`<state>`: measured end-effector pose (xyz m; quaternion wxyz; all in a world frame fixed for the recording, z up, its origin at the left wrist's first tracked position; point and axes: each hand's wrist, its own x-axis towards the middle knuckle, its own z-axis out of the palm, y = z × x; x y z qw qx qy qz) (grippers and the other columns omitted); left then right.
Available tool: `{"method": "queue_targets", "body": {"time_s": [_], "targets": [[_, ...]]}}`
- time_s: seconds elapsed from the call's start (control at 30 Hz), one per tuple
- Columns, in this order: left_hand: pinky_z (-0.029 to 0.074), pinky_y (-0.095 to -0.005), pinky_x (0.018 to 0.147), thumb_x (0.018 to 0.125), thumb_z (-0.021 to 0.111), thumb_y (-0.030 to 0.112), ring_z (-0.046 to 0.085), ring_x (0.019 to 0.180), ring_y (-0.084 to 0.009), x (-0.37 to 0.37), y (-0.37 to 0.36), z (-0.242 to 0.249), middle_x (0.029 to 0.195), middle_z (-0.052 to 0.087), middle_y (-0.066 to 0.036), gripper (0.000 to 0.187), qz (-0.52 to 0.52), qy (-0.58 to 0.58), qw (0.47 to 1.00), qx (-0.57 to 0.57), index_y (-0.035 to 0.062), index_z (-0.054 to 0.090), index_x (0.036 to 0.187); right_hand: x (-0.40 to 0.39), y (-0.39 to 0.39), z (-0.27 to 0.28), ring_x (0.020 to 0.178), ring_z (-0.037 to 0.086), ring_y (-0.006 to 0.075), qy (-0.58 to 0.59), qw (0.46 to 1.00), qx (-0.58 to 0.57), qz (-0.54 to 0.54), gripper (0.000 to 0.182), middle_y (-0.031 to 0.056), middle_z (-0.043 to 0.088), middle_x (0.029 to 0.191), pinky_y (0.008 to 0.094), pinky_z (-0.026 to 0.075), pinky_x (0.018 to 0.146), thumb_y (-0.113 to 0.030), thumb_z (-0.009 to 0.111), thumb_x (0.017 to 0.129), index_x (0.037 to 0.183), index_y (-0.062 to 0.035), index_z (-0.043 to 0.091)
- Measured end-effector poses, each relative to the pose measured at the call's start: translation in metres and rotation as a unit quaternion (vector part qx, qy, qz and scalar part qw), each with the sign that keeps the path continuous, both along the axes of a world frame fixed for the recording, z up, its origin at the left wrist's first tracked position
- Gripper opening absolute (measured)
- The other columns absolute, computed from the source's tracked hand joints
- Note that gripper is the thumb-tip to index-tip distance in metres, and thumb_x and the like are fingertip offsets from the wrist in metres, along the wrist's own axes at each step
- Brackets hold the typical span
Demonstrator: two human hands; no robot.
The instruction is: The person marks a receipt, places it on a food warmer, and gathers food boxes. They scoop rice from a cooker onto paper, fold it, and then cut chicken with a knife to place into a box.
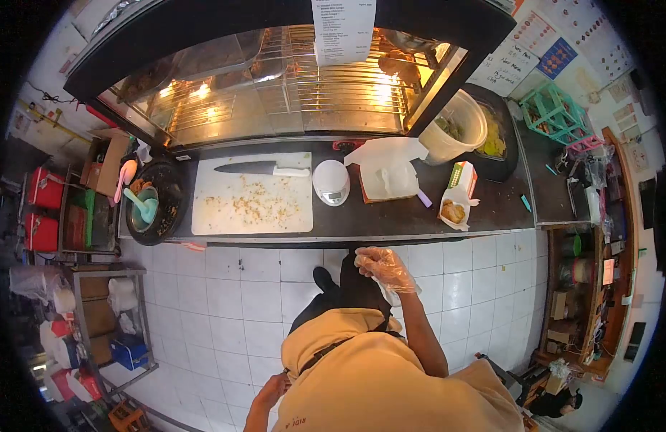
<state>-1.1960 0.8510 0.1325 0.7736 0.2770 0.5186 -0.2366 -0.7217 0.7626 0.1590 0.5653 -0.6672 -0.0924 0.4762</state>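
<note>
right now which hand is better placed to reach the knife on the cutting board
Probably the right hand: it is gloved, raised and close to the counter edge. The left hand hangs low by the body, bare and farther away. The knife lies at the white cutting board's far edge, left of the right hand.

- Right hand, in a clear plastic glove, is raised at about one o'clock from the person's chest, fingers loosely curled, holding nothing.
- Left hand hangs bare at seven o'clock, low beside the body.
</note>
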Motion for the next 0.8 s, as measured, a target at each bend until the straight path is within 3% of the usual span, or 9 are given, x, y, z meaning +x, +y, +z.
{"method": "queue_targets", "body": {"time_s": [0.13,0.17,0.2,0.3,0.4,0.5,0.8], "targets": [[0.045,-0.0309,0.096,0.094,0.059,0.03,0.062,0.106,-0.0178,-0.071,-0.014,-0.097,0.125,0.063,-0.009,0.043,-0.255,0.105,0.961,0.031,0.0005,0.058,0.126,0.001,0.007,0.003,0.079,0.062,0.0128,-0.003,1.0,0.011,0.006,0.035,0.0061,0.067,0.092,0.0263,0.053,0.073,-0.018,0.067,0.094,0.12,0.0038,0.062],[0.045,-0.0313,0.095,0.094,0.06,0.031,0.063,0.106,-0.0175,-0.063,-0.011,-0.079,0.124,0.063,-0.009,0.044,-0.196,0.061,0.978,0.036,0.0005,0.058,0.125,0.001,0.008,0.001,0.079,0.062,0.0129,-0.004,1.0,0.016,0.006,0.035,0.0062,0.067,0.092,0.0265,0.053,0.073,-0.018,0.067,0.094,0.12,0.0044,0.061],[0.046,-0.0317,0.094,0.094,0.06,0.033,0.063,0.105,-0.0173,-0.033,-0.005,-0.028,0.124,0.064,-0.01,0.045,-0.136,0.019,0.99,0.04,0.0004,0.058,0.125,0.001,0.009,0.0,0.079,0.062,0.0131,-0.006,1.0,0.024,0.007,0.035,0.0064,0.067,0.092,0.0266,0.053,0.073,-0.017,0.067,0.094,0.12,0.0048,0.061],[0.048,-0.0343,0.094,0.094,0.059,0.04,0.062,0.108,-0.0197,-0.003,-0.01,0.017,0.126,0.063,-0.011,0.051,0.04,0.014,0.999,0.031,0.0033,0.055,0.129,-0.001,0.015,0.0,0.079,0.062,0.0134,-0.014,0.999,0.036,0.016,0.034,0.0068,0.067,0.092,0.0269,0.053,0.073,-0.017,0.066,0.094,0.12,0.0059,0.061],[0.05,-0.0371,0.093,0.096,0.054,0.043,0.063,0.108,-0.023,-0.012,-0.014,-0.013,0.125,0.063,-0.012,0.051,0.134,-0.054,0.986,0.085,0.0064,0.055,0.131,-0.006,0.02,0.002,0.078,0.061,0.0134,-0.036,0.999,0.012,0.039,0.034,0.0069,0.067,0.091,0.0268,0.052,0.073,-0.016,0.066,0.095,0.119,0.0065,0.061],[0.051,-0.0382,0.093,0.096,0.052,0.045,0.063,0.109,-0.024,0.025,-0.008,-0.017,0.125,0.063,-0.012,0.052,0.205,-0.064,0.976,0.045,0.0076,0.054,0.132,-0.012,0.023,0.006,0.078,0.061,0.0131,-0.064,0.996,-0.007,0.062,0.034,0.007,0.067,0.091,0.0262,0.052,0.073,-0.017,0.065,0.095,0.119,0.007,0.061],[0.052,-0.0416,0.093,0.097,0.047,0.05,0.063,0.109,-0.0271,0.079,-0.003,-0.005,0.127,0.062,-0.012,0.054,0.265,-0.05,0.962,-0.032,0.0113,0.053,0.134,-0.019,0.026,0.002,0.074,0.06,0.012,-0.08,0.993,0.015,0.079,0.033,0.0068,0.067,0.086,0.0262,0.051,0.07,-0.02,0.065,0.094,0.116,0.0058,0.064]]}}
